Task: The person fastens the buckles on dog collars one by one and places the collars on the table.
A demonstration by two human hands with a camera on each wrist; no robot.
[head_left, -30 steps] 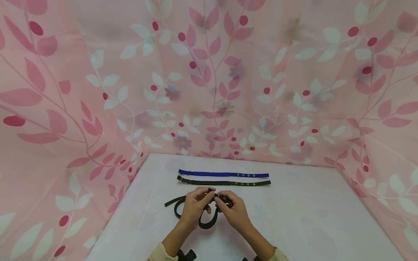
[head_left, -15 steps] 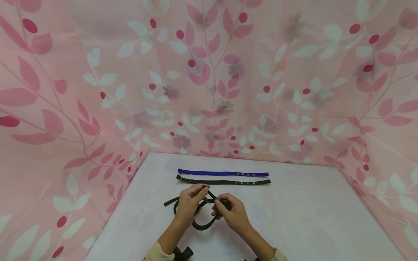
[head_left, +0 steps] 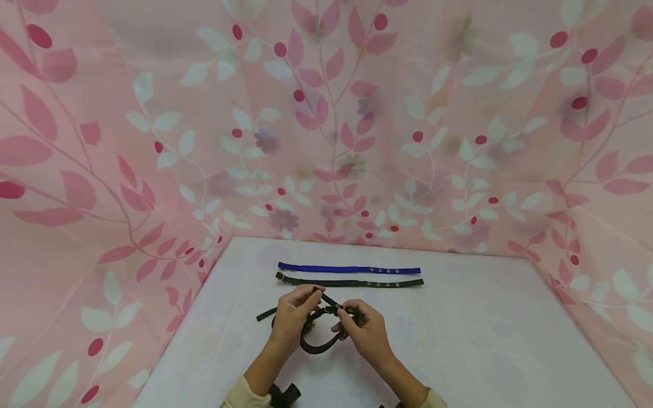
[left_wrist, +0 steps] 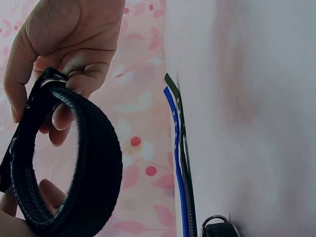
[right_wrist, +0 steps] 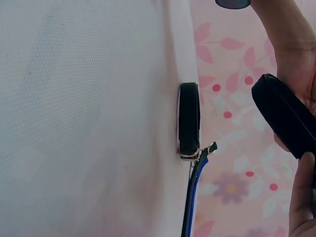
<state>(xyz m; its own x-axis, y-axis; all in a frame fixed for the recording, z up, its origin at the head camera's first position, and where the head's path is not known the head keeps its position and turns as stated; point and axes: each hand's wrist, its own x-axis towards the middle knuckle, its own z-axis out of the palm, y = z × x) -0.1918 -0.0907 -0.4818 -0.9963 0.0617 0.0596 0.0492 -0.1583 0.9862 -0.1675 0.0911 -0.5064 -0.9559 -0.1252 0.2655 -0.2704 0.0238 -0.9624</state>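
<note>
Both hands hold a black webbing collar (head_left: 318, 347) bent into a loop, raised off the table. My left hand (head_left: 292, 318) pinches its strap end, drawn up and left in the head view. My right hand (head_left: 369, 330) pinches the collar near its buckle. The left wrist view shows the loop of the collar (left_wrist: 101, 163) closely, with a metal ring (left_wrist: 53, 83) by the fingers of the right hand (left_wrist: 81, 47). In the right wrist view the collar (right_wrist: 291, 116) stands edge-on between the left hand (right_wrist: 296, 69) and the right hand (right_wrist: 302, 207).
A blue collar (head_left: 326, 269) and a dark green one (head_left: 326, 283) lie straight beyond the hands, metal eyelets toward the right. Another black collar (right_wrist: 188, 118), looped, sits on the white table (head_left: 459, 328), mostly behind my left hand in the head view. Pink floral cloth (head_left: 357, 113) surrounds the table.
A second ago my hands were close together at the buckle. The left hand has since moved left and slightly up, stretching the strap end out from the right hand's grip.
</note>
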